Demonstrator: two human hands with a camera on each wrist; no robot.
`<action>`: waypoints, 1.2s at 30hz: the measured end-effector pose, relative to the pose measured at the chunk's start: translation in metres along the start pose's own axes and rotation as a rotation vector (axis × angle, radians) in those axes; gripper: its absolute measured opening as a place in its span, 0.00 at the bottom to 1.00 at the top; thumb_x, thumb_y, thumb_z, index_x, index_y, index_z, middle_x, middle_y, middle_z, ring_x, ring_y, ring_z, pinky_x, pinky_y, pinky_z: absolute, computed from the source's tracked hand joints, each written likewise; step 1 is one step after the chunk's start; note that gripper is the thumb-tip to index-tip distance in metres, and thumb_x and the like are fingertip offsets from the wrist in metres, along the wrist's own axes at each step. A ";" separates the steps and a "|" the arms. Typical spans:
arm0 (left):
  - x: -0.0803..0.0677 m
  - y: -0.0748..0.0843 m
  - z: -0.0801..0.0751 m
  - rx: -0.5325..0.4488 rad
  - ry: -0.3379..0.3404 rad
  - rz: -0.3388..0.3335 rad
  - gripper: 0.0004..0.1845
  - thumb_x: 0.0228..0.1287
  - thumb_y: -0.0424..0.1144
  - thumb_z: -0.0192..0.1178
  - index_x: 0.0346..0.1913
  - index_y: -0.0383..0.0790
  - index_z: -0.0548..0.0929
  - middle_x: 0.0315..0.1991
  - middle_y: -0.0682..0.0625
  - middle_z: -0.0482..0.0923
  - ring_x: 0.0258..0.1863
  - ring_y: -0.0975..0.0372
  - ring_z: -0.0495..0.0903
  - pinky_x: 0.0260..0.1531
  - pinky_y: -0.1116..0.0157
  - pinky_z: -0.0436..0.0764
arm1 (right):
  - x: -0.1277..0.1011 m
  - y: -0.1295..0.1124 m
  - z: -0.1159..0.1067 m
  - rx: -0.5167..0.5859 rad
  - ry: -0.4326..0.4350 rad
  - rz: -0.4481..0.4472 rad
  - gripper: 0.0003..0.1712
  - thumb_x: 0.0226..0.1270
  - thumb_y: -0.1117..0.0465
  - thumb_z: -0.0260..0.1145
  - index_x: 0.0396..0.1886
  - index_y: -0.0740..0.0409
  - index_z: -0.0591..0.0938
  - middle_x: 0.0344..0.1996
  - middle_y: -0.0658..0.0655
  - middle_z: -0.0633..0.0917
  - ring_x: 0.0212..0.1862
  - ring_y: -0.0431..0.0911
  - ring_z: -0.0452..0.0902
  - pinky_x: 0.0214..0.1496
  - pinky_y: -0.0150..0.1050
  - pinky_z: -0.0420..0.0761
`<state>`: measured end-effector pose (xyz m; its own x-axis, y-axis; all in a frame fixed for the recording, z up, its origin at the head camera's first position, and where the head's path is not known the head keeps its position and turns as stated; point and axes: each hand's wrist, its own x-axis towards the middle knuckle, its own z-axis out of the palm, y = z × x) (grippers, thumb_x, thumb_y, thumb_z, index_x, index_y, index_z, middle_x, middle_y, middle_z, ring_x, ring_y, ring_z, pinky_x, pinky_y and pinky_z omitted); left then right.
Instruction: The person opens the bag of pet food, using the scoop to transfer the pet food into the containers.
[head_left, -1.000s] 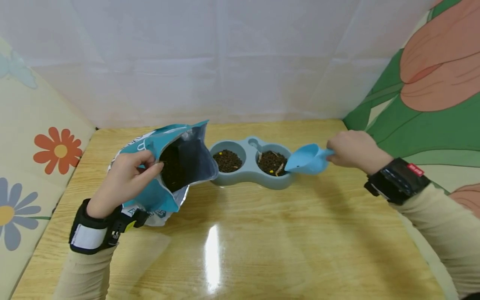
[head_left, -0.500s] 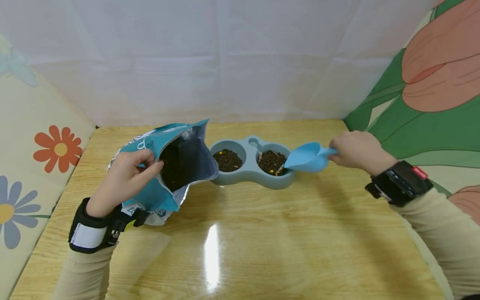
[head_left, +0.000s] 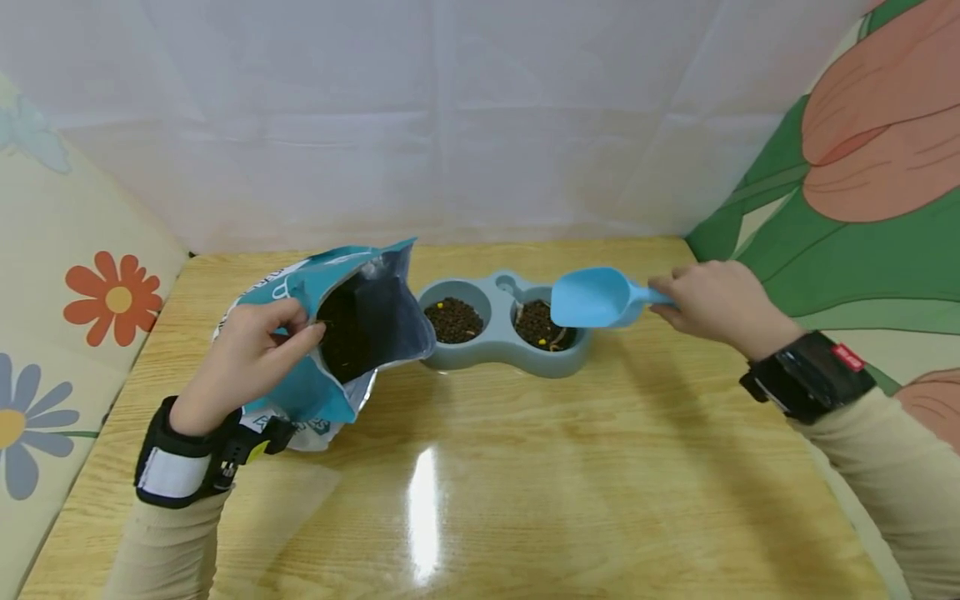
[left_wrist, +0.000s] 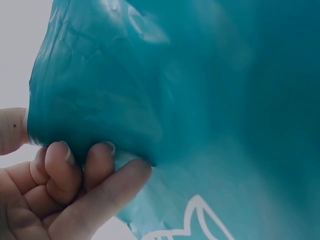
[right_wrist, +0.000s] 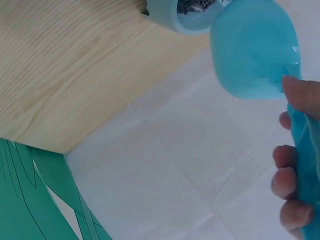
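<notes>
My left hand (head_left: pixel 258 354) pinches the near-left edge of a teal bag (left_wrist: pixel 210 100), whose mouth gapes to the right and shows dark brown contents inside. In the left wrist view the thumb and curled fingers grip the folded film. My right hand (head_left: pixel 720 304) grips the handle of a light blue scoop (head_left: pixel 588 298), fingers wrapped around it in the right wrist view. The bare inside of the scoop's bowl faces up, over the right cup of a grey-blue double bowl (head_left: pixel 487 350). Brown pellets (head_left: pixel 453 320) with yellow bits lie in both cups.
The double bowl stands on a wooden table (head_left: pixel 525 483), just right of the bag's mouth. A white sheet (head_left: pixel 442 125) hangs behind the table. Panels with painted flowers (head_left: pixel 112 296) rise along both sides.
The scoop has turned from tipped, its lip down at the right cup, to level, and risen slightly to the left over that cup. My left hand and the bag stay put.
</notes>
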<state>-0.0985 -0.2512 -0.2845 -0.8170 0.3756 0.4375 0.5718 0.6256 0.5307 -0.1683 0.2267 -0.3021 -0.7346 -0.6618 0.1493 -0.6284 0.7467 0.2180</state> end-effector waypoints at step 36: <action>-0.001 0.000 0.000 0.005 -0.005 -0.007 0.12 0.50 0.23 0.61 0.19 0.39 0.70 0.14 0.57 0.59 0.13 0.66 0.60 0.13 0.70 0.60 | -0.001 0.001 0.008 0.077 0.220 -0.155 0.43 0.64 0.35 0.25 0.30 0.58 0.80 0.12 0.49 0.63 0.12 0.39 0.52 0.13 0.34 0.53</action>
<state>-0.0982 -0.2517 -0.2845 -0.8214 0.3742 0.4304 0.5656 0.6317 0.5302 -0.1698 0.2288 -0.3101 -0.5604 -0.7609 0.3271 -0.7528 0.6326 0.1820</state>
